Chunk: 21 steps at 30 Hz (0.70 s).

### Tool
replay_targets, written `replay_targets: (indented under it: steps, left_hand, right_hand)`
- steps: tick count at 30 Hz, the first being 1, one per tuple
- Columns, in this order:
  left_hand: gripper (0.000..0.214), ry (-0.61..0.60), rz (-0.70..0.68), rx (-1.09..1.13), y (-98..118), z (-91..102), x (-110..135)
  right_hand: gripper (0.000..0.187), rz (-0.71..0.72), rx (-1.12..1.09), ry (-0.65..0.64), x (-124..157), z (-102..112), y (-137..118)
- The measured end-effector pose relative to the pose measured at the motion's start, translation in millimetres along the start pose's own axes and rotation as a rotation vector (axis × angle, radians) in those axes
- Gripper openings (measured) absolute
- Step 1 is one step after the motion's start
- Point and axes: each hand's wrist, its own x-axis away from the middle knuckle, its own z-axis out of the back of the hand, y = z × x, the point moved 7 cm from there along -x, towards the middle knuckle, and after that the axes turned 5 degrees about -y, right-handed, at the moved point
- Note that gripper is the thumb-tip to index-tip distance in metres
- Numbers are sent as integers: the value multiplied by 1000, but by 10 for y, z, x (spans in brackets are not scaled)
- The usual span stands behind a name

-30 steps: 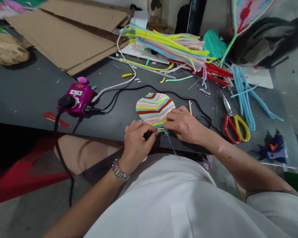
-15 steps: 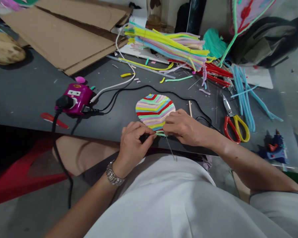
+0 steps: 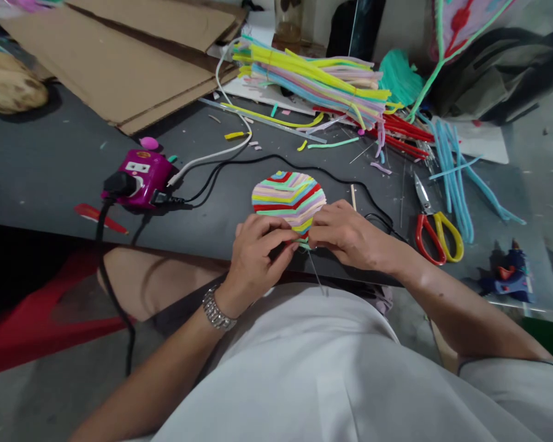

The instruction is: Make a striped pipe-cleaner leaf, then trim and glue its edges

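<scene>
A round disc (image 3: pixel 288 195), covered in bent stripes of coloured pipe cleaner, lies by the table's front edge. My left hand (image 3: pixel 259 253) is closed in a pinch at the disc's lower edge, on a short mint-green pipe cleaner (image 3: pixel 305 246). On the other side my right hand (image 3: pixel 346 236) is also closed, its fingertips pressed to the lower right edge by the same green strip. What lies under the right fingers is mostly hidden. From below the disc a thin wire stem (image 3: pixel 318 274) sticks out towards my shirt.
Scissors (image 3: pixel 424 215) and a blue glue gun (image 3: pixel 511 273) lie at the right. Pipe-cleaner bundles (image 3: pixel 313 77) are piled behind, near blue strips (image 3: pixel 451 178). A purple power adapter (image 3: pixel 141 178) with cables stands left. Cardboard sheets (image 3: pixel 120 67) fill the back left.
My left hand has shifted right and slightly up along the disc's lower edge, closer to the right hand. The right hand has moved only slightly.
</scene>
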Motion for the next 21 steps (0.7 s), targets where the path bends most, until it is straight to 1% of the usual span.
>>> replay_targets:
  steps: [8, 16, 21]
  left_hand:
    - [12, -16, 37, -64, -72, -63, -10]
    - [11, 12, -33, -125, -42, -73, 16]
    - [14, 12, -22, -119, -48, -65, 37]
  right_hand:
    - [24, 0, 54, -5, -115, -88, 122]
    - [24, -5, 85, -43, -142, -125, 119]
    - [22, 12, 91, -36, -141, -133, 121]
